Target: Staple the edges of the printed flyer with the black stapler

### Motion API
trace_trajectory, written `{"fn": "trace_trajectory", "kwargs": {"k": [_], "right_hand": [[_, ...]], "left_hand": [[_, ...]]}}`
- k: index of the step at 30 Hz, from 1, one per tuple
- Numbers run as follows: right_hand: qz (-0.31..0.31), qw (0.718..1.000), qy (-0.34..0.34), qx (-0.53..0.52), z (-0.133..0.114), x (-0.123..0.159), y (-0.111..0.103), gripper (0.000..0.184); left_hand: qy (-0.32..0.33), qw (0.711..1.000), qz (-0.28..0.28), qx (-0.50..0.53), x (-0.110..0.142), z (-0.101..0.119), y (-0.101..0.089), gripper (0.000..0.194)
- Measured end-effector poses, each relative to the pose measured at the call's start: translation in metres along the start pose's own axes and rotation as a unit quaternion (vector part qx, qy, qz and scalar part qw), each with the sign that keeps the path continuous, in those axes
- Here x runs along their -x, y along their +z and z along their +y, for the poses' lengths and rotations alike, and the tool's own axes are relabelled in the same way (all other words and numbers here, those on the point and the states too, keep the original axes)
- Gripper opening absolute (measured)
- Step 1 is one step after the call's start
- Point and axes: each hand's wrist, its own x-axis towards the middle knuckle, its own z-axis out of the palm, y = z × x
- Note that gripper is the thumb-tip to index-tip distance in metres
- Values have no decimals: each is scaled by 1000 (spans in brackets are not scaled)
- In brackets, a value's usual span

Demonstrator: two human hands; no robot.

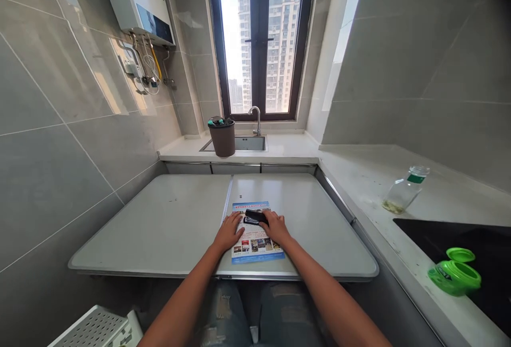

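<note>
A printed leaflet (pixel 255 251) with blue borders and small photos lies on the folding table (pixel 151 224) in front of me. My left hand (pixel 229 231) rests at the leaflet's left edge, its fingers stretched out and holding nothing. At the leaflet's upper part, my right hand (pixel 276 227) has its fingers around the right end of a black stapler (pixel 254 217). The stapler's left end points toward my left hand, and its right end is partly hidden under my fingers.
A brown bin (pixel 222 139) stands by the sink (pixel 251 143) with its faucet (pixel 257 121). On the right counter (pixel 347 166) are a tilted glass jar (pixel 405 190), an open green container (pixel 455 277) and a black cooktop (pixel 447 232). A white perforated plastic item (pixel 93 328) sits lower left.
</note>
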Motion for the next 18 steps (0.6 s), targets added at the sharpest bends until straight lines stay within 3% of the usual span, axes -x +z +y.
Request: {"fn": "trace_trajectory", "kwargs": {"k": [7,12,18], "right_hand": [[32,999,30,12,44,27,-26,33],[60,998,34,3,46,34,-27,37],[88,995,47,-30,50,36,-29,38]], "left_hand": [[24,999,-27,-24,-1,2,1,47],[69,995,-63,-31,-1,9,1,47],[66,994,-78,-34,-3,13,-1,49]]}}
